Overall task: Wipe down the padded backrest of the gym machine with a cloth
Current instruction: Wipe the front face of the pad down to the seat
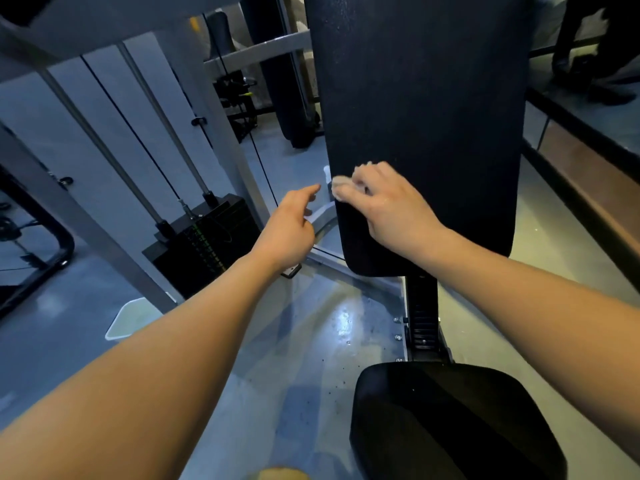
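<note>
Starting at the far left, a black curved metal tube (52,244) bends down toward the smooth grey floor (277,375). Next to it rises the pale grey metal frame (104,233) of the machine, with silvery guide rods (175,140) running down to a black rectangular weight stack (204,244) marked with small green labels. Near the foot of the frame a pale, flat trapezoid plate (133,317) lies on the floor. The left hand (294,230) hovers in the air between the weight stack and the pad, holding nothing: its index finger reaches out toward the pad's edge, just beside it, while the other fingers hang loosely curled. The right hand (384,206) lies against the lower left part of the tall black padded backrest (433,98), fingers bent around a crumpled white cloth (341,185) and pressing it to the pad's left edge; only a bit of the cloth shows past the fingertips. Below the backrest a black metal post (420,317) runs down to the black padded seat (450,420) at the bottom of the view. Farther right, a brown ledge (588,188) runs along the floor, and a person's dark-clad legs (588,46) stand at the top right corner.
</note>
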